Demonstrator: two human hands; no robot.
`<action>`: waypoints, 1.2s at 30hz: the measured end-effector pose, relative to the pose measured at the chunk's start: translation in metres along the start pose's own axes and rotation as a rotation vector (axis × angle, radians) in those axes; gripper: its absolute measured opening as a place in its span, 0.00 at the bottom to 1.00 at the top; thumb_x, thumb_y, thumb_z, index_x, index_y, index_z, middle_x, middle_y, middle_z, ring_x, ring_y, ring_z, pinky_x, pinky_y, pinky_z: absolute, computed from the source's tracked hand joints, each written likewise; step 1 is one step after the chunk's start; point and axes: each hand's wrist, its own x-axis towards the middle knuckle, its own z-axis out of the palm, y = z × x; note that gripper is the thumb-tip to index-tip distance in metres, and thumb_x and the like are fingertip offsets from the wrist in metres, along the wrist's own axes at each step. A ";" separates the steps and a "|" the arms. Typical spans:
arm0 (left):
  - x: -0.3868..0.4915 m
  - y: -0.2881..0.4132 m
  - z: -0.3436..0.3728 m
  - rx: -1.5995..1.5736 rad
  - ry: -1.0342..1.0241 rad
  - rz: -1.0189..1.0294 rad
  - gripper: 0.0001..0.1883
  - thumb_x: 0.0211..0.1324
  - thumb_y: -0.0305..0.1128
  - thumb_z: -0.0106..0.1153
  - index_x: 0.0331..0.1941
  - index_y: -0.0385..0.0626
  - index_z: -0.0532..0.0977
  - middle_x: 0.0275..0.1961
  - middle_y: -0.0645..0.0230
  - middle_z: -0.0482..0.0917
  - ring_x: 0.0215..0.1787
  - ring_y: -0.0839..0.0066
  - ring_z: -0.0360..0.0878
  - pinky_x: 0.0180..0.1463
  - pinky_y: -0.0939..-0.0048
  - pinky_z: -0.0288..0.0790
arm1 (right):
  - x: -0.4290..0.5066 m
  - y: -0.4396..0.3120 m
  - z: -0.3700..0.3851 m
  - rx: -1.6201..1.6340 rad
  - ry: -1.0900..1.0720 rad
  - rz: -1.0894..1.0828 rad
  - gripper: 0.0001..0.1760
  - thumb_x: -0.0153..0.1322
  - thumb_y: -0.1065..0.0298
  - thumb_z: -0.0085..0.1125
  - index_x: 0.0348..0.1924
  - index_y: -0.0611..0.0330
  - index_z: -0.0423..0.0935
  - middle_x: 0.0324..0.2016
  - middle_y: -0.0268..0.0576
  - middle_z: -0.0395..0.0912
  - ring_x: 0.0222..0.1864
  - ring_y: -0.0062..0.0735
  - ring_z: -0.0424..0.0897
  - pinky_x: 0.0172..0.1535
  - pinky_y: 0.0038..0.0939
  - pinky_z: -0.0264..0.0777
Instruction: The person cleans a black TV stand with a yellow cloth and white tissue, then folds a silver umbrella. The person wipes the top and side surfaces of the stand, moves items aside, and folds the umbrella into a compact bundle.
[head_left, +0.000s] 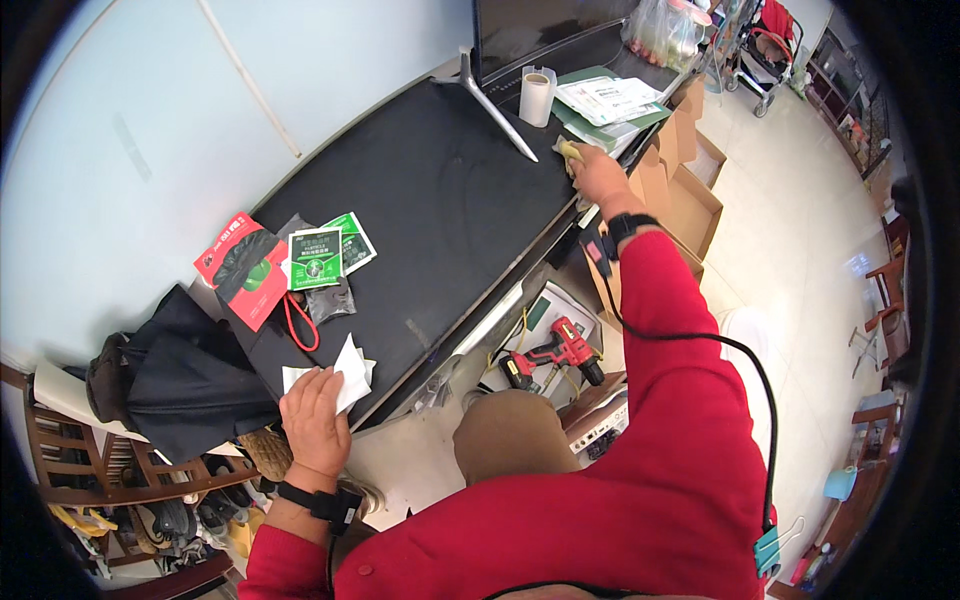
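My right hand (602, 177) is at the front edge of a black TV cabinet top (420, 187), its fingers around a crumpled yellowish cloth (565, 150) against the surface. Some of that cloth is hidden under the fingers. At the cabinet's near left corner, my left hand (315, 420) holds folded white tissue (352, 375) down on the top; its thumb is hidden. Just beyond lie green printed sachets (316, 259), a red flat package (244, 270), a grey plastic packet (331, 301) and a red cord loop (300, 322).
A television's metal foot (495, 112), a white paper roll (535, 99) and papers on green folders (607, 101) stand towards the back right. Below the front edge are a red cordless drill (555, 352) and open cardboard boxes (686, 206). Dark clothing (195, 375) lies at left.
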 end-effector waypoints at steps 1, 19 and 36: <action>-0.001 0.000 0.000 -0.003 -0.001 -0.002 0.26 0.45 0.24 0.55 0.54 0.44 0.74 0.56 0.62 0.77 0.61 0.58 0.71 0.61 0.56 0.61 | -0.008 0.003 0.005 0.014 0.047 -0.065 0.23 0.71 0.60 0.56 0.59 0.55 0.73 0.51 0.59 0.77 0.53 0.56 0.76 0.55 0.43 0.70; 0.003 -0.002 -0.004 -0.024 -0.068 -0.010 0.29 0.39 0.25 0.56 0.53 0.43 0.73 0.56 0.60 0.76 0.61 0.57 0.71 0.59 0.55 0.61 | 0.099 -0.039 0.008 0.061 -0.423 -0.225 0.19 0.69 0.66 0.56 0.54 0.49 0.78 0.45 0.50 0.81 0.49 0.49 0.79 0.52 0.39 0.72; 0.005 -0.005 -0.009 -0.068 -0.093 -0.007 0.30 0.38 0.26 0.56 0.54 0.44 0.73 0.56 0.61 0.76 0.60 0.58 0.72 0.57 0.55 0.62 | 0.115 -0.114 0.061 -0.009 0.276 -0.612 0.19 0.64 0.74 0.62 0.50 0.54 0.78 0.58 0.45 0.69 0.57 0.53 0.70 0.59 0.41 0.69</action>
